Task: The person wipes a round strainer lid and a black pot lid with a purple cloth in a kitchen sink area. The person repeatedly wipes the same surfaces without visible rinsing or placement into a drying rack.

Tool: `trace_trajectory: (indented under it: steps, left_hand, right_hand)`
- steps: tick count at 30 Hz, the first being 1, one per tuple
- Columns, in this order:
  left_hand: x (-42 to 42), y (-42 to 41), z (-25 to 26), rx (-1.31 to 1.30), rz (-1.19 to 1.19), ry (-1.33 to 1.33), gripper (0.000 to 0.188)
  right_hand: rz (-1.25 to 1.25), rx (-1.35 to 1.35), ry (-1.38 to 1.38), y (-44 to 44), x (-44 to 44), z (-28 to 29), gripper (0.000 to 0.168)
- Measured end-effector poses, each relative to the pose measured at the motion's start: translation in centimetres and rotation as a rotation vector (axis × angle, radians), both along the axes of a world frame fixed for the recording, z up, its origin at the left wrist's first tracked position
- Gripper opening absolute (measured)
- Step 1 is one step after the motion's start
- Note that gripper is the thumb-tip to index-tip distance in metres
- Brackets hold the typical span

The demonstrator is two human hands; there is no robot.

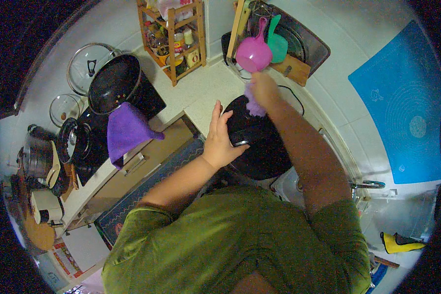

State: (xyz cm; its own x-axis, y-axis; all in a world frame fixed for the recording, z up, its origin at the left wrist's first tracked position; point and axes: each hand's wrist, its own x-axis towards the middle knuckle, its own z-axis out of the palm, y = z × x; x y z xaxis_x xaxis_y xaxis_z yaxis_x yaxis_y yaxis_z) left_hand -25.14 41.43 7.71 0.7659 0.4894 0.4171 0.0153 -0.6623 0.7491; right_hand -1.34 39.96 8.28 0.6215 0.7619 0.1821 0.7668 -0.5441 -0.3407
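My right hand grips a purple cloth and presses it against the far edge of a rounded black appliance, perhaps a rice cooker. Motion blurs that hand a little. On the appliance's left side lies my left hand, its fingers spread upward and its thumb beside a small silver piece on the black surface. The appliance sits at the counter corner in front of my body. My right forearm hides part of its right side.
A wooden spice rack stands at the back. Beyond my right hand are a pink ladle, a green ladle and a wooden board. Leftward, a purple cloth hangs over the counter edge near a black pan. A faucet is at right.
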Motion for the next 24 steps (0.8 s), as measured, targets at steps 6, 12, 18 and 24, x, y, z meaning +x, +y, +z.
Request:
trace_trajectory:
  steps: [6,12,18,24]
  left_hand:
    - [0.0,-0.5,-0.3,0.092,0.113,-0.084,0.122]
    - [-0.3,-0.8,-0.9,0.094,0.169,-0.065,0.124]
    - [-0.4,-1.2,-1.1,0.100,0.252,-0.054,0.133]
    - [-1.0,-1.7,-1.4,-0.042,0.250,-0.026,0.128]
  right_hand:
    - [0.440,-0.052,0.012,2.9,-9.5,-0.5,0.021]
    - [0.775,0.120,0.039,0.1,-9.4,0.2,0.026]
    - [0.851,0.023,0.069,-4.5,-6.9,3.4,0.024]
    - [0.593,-0.337,-0.105,-3.0,-6.8,4.6,0.012]
